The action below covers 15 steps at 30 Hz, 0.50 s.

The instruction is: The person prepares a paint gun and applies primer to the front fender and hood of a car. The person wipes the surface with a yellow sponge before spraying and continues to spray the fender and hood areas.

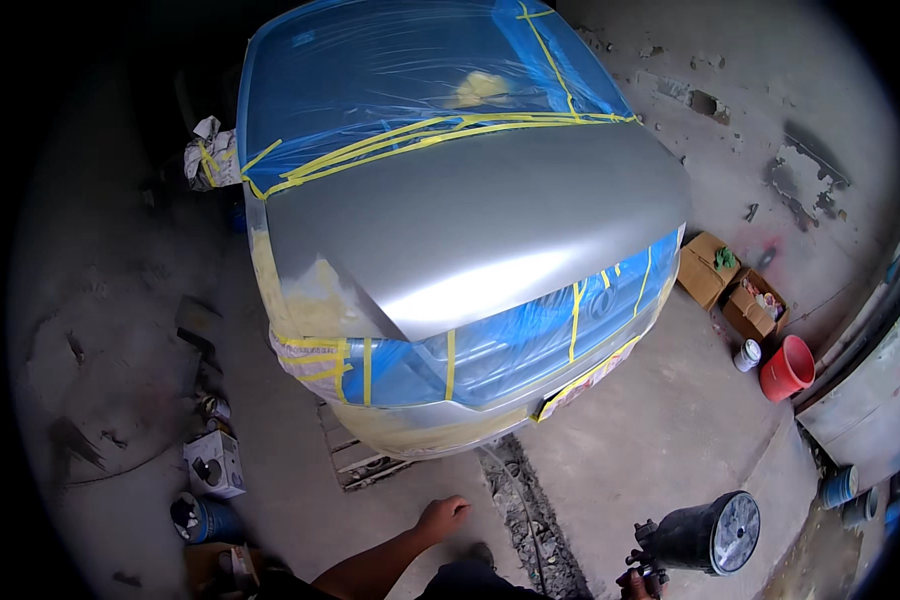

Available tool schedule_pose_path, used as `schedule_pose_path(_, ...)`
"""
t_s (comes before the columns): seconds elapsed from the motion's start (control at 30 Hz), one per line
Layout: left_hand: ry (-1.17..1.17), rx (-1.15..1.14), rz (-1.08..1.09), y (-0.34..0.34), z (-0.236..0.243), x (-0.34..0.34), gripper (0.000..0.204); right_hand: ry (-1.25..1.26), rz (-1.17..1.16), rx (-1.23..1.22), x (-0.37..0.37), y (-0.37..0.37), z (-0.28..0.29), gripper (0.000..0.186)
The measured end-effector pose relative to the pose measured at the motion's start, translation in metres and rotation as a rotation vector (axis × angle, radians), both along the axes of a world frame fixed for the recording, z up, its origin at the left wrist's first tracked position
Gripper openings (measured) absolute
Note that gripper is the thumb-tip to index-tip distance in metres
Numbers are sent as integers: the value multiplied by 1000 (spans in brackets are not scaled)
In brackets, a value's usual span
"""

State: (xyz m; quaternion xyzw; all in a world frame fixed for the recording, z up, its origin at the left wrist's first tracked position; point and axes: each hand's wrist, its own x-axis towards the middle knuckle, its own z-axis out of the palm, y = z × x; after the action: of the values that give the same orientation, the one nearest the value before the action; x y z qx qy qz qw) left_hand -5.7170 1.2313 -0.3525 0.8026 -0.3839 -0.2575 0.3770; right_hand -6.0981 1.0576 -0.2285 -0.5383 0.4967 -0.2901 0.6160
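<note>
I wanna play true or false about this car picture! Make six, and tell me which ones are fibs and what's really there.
1. The right hand holds a spray gun. True.
2. Both hands hold the spray gun. False: the left hand is apart from it.
3. Blue sheeting hangs below the front edge of the grey hood. True.
4. The hood is completely hidden under the sheeting. False: its grey surface shows.
5. A red bucket stands near a white can. True.
6. The white can is inside the bucket. False: it stands beside it.
</note>
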Motion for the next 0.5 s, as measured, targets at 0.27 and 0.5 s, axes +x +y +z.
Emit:
schedule_pose_path(0.27,-11,-72,-86,60,39,-85,21,-206,-58,-133,-57,80,-20,20)
schedule_pose_path(0.5,41,-122,-150,91,88,-140,15,-192,-141,-20,-121,148,-7,18)
